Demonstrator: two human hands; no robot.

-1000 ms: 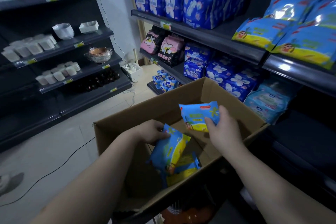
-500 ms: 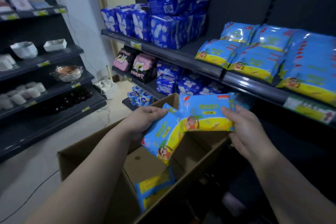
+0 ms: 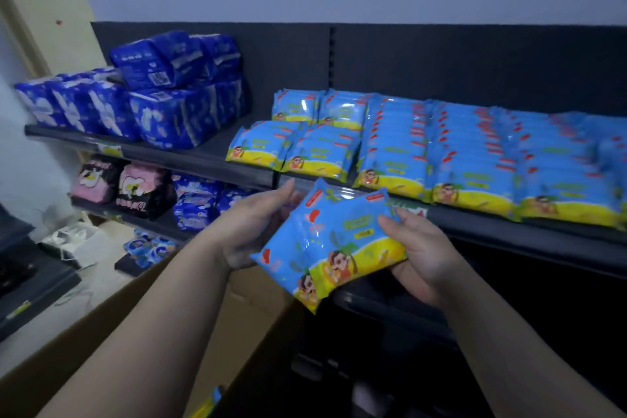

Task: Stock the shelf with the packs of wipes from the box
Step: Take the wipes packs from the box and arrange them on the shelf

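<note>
— Where are the wipes?
— Left hand [image 3: 251, 224] grips one edge and right hand [image 3: 424, 254] the other of two overlapping packs of wipes [image 3: 325, 241], held over the box [image 3: 247, 312], just below the shelf [image 3: 509, 234] edge.
— And inside?
— One blue-and-yellow corner shows in the box; stocked rows [image 3: 475, 159] cover the shelf.

Two blue-yellow glossy plastic wipes packs [image 3: 330, 244] overlapped, tilted, just before dark shelf [image 3: 492, 231] front edge; brown cardboard box [image 3: 247, 309] open below.
</note>
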